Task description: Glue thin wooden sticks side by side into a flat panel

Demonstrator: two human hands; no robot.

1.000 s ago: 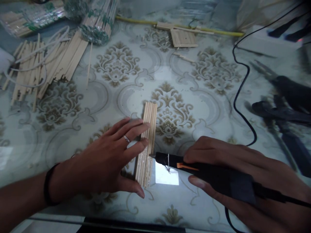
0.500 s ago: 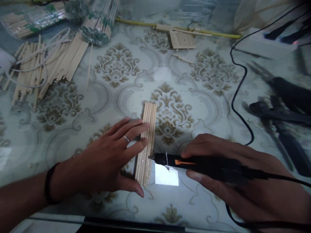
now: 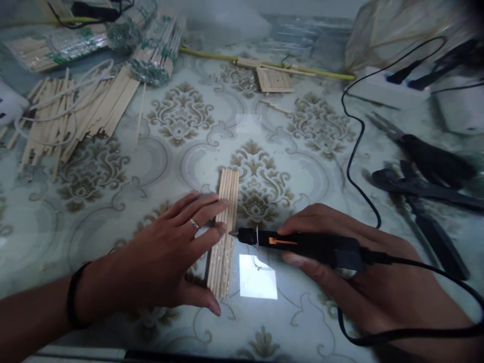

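A flat row of wooden sticks (image 3: pixel 223 252) lies side by side on the patterned table, with a shiny, glue-like coating on its near half. My left hand (image 3: pixel 166 252), wearing a ring and a black wristband, is spread open. Its fingertips rest on the row, and the thumb is by the near end. My right hand (image 3: pixel 348 262) is closed around a black corded glue pen (image 3: pixel 310 244) with an orange trigger. The pen's metal tip points left and meets the right edge of the sticks, about halfway along. A pale strand hangs around its front part.
Loose sticks (image 3: pixel 102 106) and plastic-wrapped bundles (image 3: pixel 157 50) lie at the far left. A small stick panel (image 3: pixel 275 80) is at the back beside a yellow rod (image 3: pixel 325 74). Pliers (image 3: pixel 427 151) and other black-handled tools are at right, near a white power strip (image 3: pixel 393 88).
The pen's tip has shifted slightly up along the right edge of the sticks. My left hand stays on the row. The whole view has tilted a little, showing more of the back.
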